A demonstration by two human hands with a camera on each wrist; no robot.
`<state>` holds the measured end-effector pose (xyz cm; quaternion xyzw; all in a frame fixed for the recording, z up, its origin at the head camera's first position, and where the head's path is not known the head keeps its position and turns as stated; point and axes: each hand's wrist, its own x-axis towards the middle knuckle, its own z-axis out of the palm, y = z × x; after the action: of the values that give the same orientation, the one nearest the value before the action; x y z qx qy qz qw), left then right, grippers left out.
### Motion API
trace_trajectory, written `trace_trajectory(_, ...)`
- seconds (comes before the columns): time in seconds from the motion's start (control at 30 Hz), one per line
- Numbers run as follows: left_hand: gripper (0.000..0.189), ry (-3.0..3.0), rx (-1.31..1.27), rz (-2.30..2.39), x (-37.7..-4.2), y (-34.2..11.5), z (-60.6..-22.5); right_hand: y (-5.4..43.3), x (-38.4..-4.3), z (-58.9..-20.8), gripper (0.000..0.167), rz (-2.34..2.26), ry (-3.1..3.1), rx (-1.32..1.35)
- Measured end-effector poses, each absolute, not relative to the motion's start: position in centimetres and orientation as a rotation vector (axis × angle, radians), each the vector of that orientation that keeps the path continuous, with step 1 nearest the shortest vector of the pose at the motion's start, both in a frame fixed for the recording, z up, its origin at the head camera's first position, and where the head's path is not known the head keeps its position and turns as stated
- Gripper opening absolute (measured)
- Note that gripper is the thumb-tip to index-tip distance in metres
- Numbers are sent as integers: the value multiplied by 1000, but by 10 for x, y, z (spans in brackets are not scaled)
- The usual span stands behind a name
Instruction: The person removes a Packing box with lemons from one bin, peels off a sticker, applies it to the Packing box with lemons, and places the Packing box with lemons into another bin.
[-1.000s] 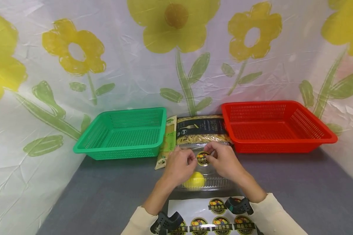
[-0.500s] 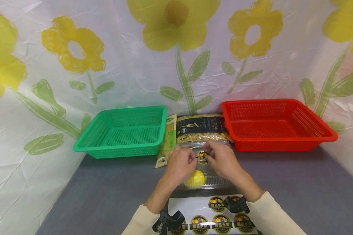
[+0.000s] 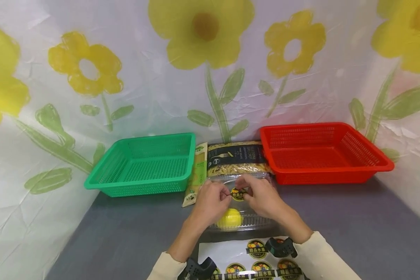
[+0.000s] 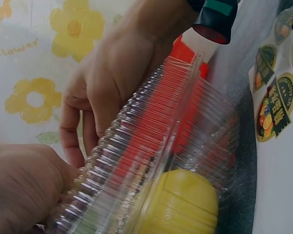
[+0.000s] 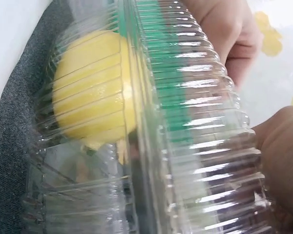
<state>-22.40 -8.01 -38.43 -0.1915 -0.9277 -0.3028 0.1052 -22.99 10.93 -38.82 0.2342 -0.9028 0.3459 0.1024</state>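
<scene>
A round fruit sticker [image 3: 237,194], black and gold with a banner across it, lies over the lid of a clear plastic clamshell box [image 3: 255,221]. My left hand [image 3: 210,204] pinches the banner's left end between thumb and forefinger. At the opposite end, the thumb and fingers of my right hand [image 3: 264,196] grip the sticker's edge. Inside the box sits a yellow lemon [image 5: 95,87], toward the near left side. Both wrist views look at the ribbed box wall from the side, and there the sticker is hidden.
A white sheet of matching stickers [image 3: 218,251] lies in front of the box, under the wrists. Behind the box are a pasta bag [image 3: 236,157] and a slim green-yellow packet [image 3: 197,171]. A green basket [image 3: 140,186] stands left, a red basket [image 3: 332,175] right.
The head view has shifted slightly, so the scene sits a little lower and further left. Both hands stay at the sticker, with only small finger movements.
</scene>
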Motion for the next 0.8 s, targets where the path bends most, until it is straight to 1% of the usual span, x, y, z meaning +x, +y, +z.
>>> trace_trajectory(0.2, 5, -2763, -618, -918, -222, -84, -380, 111, -228, -384, 53, 1090, -2729, 696)
trace_trajectory(0.3, 6, -2755, -665, -906, -221, -88, -377, 112, -228, -380, 57, 1157, -2727, 732)
trace_trajectory(0.47, 9, -2749, -765, -838, -222, -93, -375, 117, -228, -375, 58, 1350, -2676, 769)
trace_trajectory(0.57, 10, -2760, -773, -825, -223, -98, -373, 124, -228, -370, 55, 1442, -2625, 747)
trace_trajectory(0.73, 12, -2745, -688, -914, -225, -111, -367, 140, -230, -358, 49, 1520, -2516, 636)
trace_trajectory(0.8, 7, -2732, -617, -967, -227, -119, -364, 149, -231, -353, 46, 1540, -2462, 566)
